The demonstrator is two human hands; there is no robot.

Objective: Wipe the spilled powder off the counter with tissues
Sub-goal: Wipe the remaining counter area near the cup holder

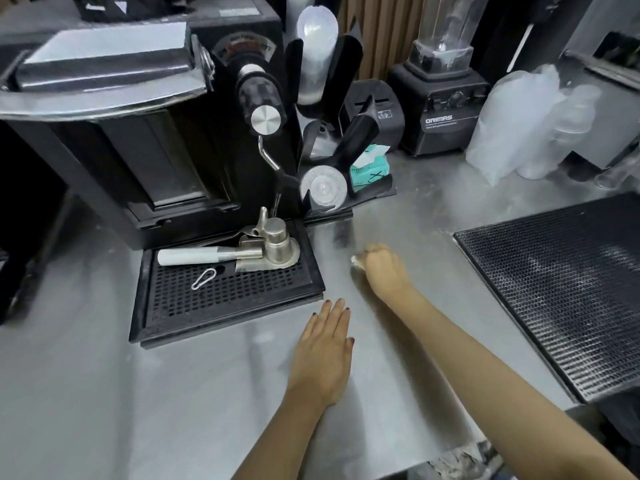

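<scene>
My right hand (382, 268) is curled round a crumpled white tissue (355, 260) and presses it on the grey steel counter (398, 327), just right of the drip tray. Only a small white edge of the tissue shows past my knuckles. My left hand (323, 351) lies flat on the counter, fingers straight and together, palm down, nearer to me than the right hand. A faint pale dusting of powder (429, 216) shows on the counter beyond my right hand. A teal tissue pack (367, 168) stands behind the cup holder at the back.
A black perforated drip tray (225, 299) with a metal tamper and portafilter lies left of my hands, under the black coffee machine (138, 133). A black mesh mat (561, 289) covers the right side. A blender (440, 109) and bagged plastic cups (526, 126) stand at the back.
</scene>
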